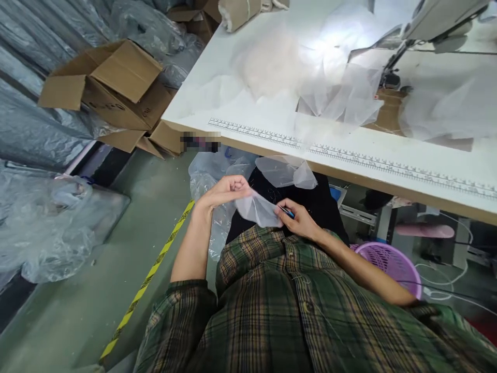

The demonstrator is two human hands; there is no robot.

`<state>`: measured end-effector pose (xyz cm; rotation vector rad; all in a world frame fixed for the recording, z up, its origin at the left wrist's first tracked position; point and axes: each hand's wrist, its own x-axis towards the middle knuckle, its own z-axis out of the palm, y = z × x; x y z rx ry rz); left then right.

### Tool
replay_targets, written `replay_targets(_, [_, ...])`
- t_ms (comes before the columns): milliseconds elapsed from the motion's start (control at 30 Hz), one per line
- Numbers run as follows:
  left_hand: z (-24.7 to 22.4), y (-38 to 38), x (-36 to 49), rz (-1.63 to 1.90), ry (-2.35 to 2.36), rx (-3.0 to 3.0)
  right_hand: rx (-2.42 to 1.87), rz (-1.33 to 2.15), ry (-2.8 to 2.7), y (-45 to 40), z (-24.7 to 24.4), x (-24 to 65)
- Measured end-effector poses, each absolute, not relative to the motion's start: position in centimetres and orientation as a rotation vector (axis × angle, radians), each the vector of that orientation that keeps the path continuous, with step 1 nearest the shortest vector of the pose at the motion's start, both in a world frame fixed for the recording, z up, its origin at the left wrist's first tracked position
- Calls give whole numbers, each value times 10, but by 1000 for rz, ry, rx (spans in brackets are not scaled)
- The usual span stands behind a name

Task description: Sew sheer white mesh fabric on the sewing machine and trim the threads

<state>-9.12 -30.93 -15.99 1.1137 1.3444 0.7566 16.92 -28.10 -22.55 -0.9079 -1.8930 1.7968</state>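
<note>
Over my lap, a piece of sheer white fabric is stretched between my two hands. My left hand pinches its upper left edge, with the fingers curled. The lower right edge is gripped by my right hand, which also holds a small blue-handled tool; its blades are hidden, so I cannot tell its exact kind. Another sheer white fabric piece lies on my dark-clad lap just beyond, close to the table edge.
A white sewing table with a printed ruler strip spans the far side. On it are a sewing machine and sheer fabric pieces. An open cardboard box and plastic bags lie left; a purple basket stands right.
</note>
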Motion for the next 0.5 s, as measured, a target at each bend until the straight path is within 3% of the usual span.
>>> replay_targets(133, [-165,-346,-101,635,1386,1035,-776,1959,-1881,-288,-217,165])
replay_targets(500, [-291,-290,-187,826,2186,999,-1250,1484,-2148,-266,-257,150])
